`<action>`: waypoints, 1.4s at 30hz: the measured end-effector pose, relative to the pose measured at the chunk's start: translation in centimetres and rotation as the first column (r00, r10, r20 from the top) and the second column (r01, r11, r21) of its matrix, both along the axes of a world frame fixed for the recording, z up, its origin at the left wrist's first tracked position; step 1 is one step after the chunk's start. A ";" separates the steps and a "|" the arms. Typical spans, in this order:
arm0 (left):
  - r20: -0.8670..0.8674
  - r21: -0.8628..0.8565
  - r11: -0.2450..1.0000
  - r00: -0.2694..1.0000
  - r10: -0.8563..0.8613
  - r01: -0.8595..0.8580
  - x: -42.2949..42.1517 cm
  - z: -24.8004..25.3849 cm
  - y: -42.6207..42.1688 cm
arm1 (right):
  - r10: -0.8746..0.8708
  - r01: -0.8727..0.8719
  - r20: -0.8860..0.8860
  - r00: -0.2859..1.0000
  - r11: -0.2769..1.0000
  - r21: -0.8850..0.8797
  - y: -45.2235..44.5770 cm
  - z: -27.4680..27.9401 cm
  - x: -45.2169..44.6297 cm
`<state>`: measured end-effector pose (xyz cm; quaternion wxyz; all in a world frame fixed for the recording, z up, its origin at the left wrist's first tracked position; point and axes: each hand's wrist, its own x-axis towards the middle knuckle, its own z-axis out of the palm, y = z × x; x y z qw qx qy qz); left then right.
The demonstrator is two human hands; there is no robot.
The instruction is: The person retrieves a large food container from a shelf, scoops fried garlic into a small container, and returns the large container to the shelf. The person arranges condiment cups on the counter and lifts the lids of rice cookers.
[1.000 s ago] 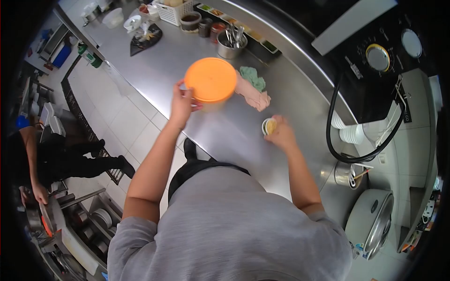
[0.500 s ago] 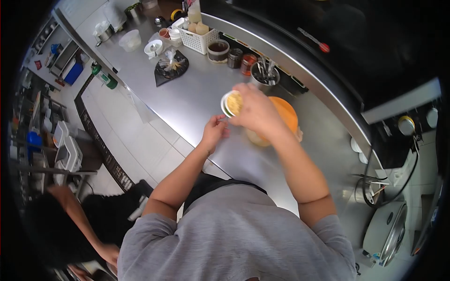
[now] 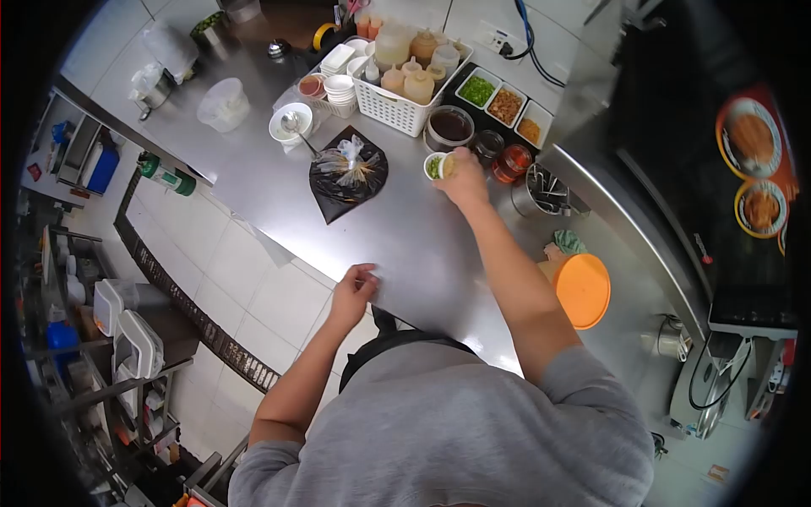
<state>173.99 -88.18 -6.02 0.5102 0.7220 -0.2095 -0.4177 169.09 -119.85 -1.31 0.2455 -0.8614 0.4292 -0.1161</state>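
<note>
My right hand (image 3: 465,179) reaches over the steel counter (image 3: 414,253), fingers closed on a small white cup (image 3: 433,166). Chopped green bits and a pale yellow part show at its mouth; whether a second cup is behind it I cannot tell. A jar of dark liquid (image 3: 449,128), a black-topped jar (image 3: 487,145) and a red jar (image 3: 512,162) stand just beyond this hand. My left hand (image 3: 355,291) hovers at the counter's front edge, fingers loosely bent and apart, holding nothing. To its upper side lies a tied black plastic bag (image 3: 348,177).
A white basket of squeeze bottles (image 3: 393,106) stands at the back beside trays of chopped toppings (image 3: 505,106). A bowl with a spoon (image 3: 290,125) sits left of the bag. Right of my arm are a utensil pot (image 3: 541,193) and an orange-lidded tub (image 3: 583,291).
My right hand has carried the cup away from my body, toward the jars. My left hand has drawn back from it to the counter edge. The view has shifted; the co-worker at lower left is gone.
</note>
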 end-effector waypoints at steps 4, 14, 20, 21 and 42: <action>0.031 0.019 1.000 0.999 -0.012 0.012 3.5 1.0 -0.9 | -0.036 0.023 -0.361 0.932 0.999 -0.042 0.5 2.8 -1.0; 0.143 -0.138 0.980 0.982 -0.121 0.141 6.4 1.6 -8.5 | -0.073 0.080 0.037 0.997 0.969 -0.234 2.1 1.7 -5.1; 0.100 -0.169 0.956 0.969 -0.224 0.239 4.1 0.4 -10.3 | -0.194 0.200 0.462 0.866 0.979 0.036 5.7 11.7 -16.0; 0.236 -0.122 0.949 0.937 -0.257 0.291 3.7 0.7 -11.2 | -0.282 0.290 0.476 0.833 0.955 0.058 5.7 12.6 -18.1; 0.700 0.153 0.703 0.426 -0.573 0.694 -1.5 10.3 -24.7 | -0.897 -0.600 0.348 0.272 0.124 0.790 4.6 0.8 -12.7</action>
